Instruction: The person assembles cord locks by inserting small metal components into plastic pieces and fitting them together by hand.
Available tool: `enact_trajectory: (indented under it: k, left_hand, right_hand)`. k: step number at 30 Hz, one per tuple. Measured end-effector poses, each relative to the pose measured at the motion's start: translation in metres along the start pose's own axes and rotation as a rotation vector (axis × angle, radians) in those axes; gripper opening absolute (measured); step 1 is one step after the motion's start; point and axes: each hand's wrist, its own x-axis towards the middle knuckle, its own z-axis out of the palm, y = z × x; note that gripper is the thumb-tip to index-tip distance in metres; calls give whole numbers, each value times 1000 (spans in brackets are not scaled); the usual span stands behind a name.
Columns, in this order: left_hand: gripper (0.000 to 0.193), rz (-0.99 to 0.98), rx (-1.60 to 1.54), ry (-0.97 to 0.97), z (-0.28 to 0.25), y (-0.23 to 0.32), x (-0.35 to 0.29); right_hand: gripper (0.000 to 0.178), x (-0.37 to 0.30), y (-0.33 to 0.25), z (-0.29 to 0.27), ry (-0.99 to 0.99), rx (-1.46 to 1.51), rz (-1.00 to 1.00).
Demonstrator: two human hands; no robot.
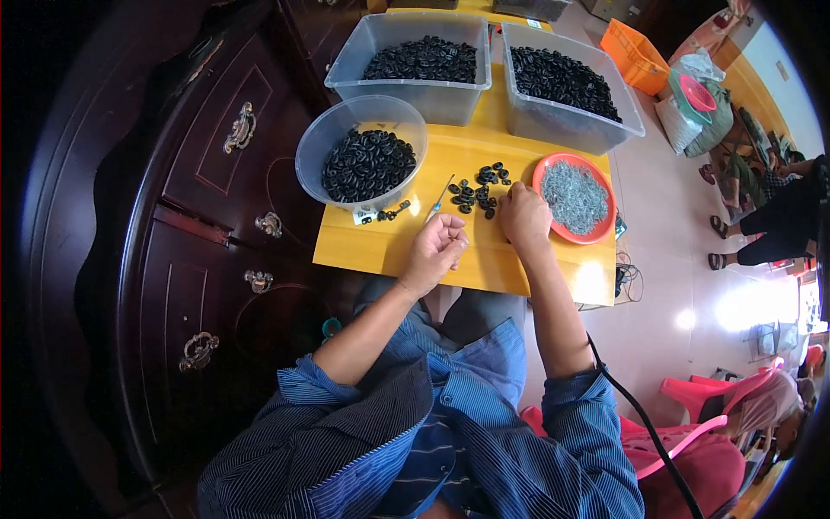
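My left hand (439,249) hovers over the near edge of the yellow table (380,248), its fingers curled in; whatever they hold, if anything, is hidden. Just beyond it is a thin screwdriver-like tool (438,204) with a metal shaft; I cannot tell whether the hand touches it. Fingers bunched and pointing down, my right hand (526,216) is beside a loose group of small black oval pieces (484,191). Its fingertips are too covered to show what they grip. Right of that hand, a round orange-red tray (613,201) holds a heap of small silvery pieces (574,197).
A clear round tub (304,164) and two clear bins (406,24) (571,130) hold many black pieces. More black pieces (394,211) lie by the tub. Dark wooden drawers (207,225) stand close on my left. An orange crate (634,56), pink chairs (683,398) and other people are to the right.
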Motion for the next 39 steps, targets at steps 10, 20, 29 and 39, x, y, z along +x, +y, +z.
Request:
enact_trajectory:
  k: [10, 20, 29, 39]
  left_hand:
    - [15, 38, -22, 14, -3, -2, 1]
    - [17, 43, -48, -21, -2, -5, 1]
    - [17, 80, 64, -74, 2, -7, 1]
    - [15, 118, 136, -60, 3, -11, 1]
  right_hand:
    - [22, -15, 4, -6, 127, 84, -32]
    - [11, -104, 3, 11, -54, 1111, 35]
    - [15, -109, 9, 17, -190, 1219, 10]
    - [4, -108, 13, 24, -239, 1322, 37]
